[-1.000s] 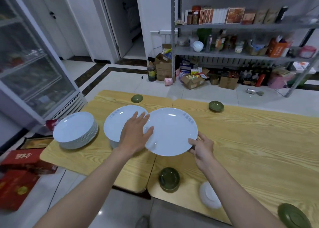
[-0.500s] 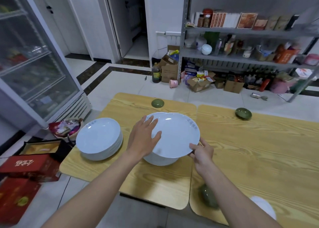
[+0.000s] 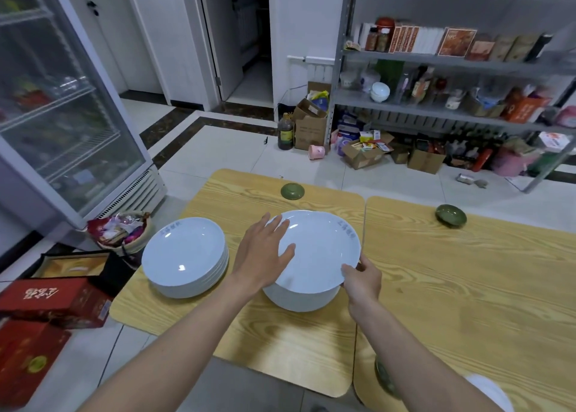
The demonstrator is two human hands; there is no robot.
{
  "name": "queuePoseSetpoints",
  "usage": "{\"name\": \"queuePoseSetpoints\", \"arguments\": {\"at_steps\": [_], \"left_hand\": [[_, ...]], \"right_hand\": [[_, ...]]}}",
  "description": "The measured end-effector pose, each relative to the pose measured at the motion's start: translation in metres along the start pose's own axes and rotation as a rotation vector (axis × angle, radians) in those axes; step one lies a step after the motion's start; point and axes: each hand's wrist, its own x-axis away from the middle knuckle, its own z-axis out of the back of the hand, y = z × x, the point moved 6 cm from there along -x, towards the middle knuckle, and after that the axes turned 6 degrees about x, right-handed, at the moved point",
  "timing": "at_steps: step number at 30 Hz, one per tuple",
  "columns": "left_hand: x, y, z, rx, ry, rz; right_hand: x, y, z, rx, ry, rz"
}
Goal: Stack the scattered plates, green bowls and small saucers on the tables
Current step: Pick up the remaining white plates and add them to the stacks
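A white plate is held over a stack of white plates on the left wooden table. My right hand pinches its near right rim. My left hand lies flat on its left side, fingers spread. A second stack of white plates stands to the left. One green bowl sits upside down at the far edge of the left table, another green bowl on the right table. A third green bowl and a white saucer peek out beside my right forearm.
A glass-door fridge stands at the left, with red boxes and a basket of packets on the floor beside the table. A metal shelf with goods and cardboard boxes lines the far wall.
The plate in both hands has moved left from beside the middle stack to right over it and come lower. My view has shifted closer to the left table.
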Motion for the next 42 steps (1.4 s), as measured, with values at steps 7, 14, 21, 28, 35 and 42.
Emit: {"name": "queuePoseSetpoints", "arguments": {"at_steps": [7, 14, 21, 28, 35, 42], "left_hand": [[-0.001, -0.003, -0.008, 0.016, -0.021, 0.051], [-0.004, 0.000, -0.008, 0.031, 0.005, 0.060], [-0.011, 0.003, -0.018, 0.016, -0.011, 0.058], [-0.019, 0.018, -0.019, -0.005, -0.014, 0.026], [-0.036, 0.028, -0.021, -0.199, -0.084, 0.037], [-0.061, 0.036, -0.009, -0.347, -0.130, 0.059]], "right_hand": [[-0.015, 0.002, -0.010, 0.177, 0.040, -0.059], [-0.023, 0.009, -0.011, 0.229, 0.027, -0.052], [-0.024, 0.006, -0.008, 0.230, -0.009, -0.036], [-0.028, -0.008, 0.000, 0.269, 0.007, -0.024], [-0.030, -0.066, -0.012, 1.046, -0.224, 0.529], [-0.033, -0.127, -0.032, 1.518, -0.239, 0.920]]}}
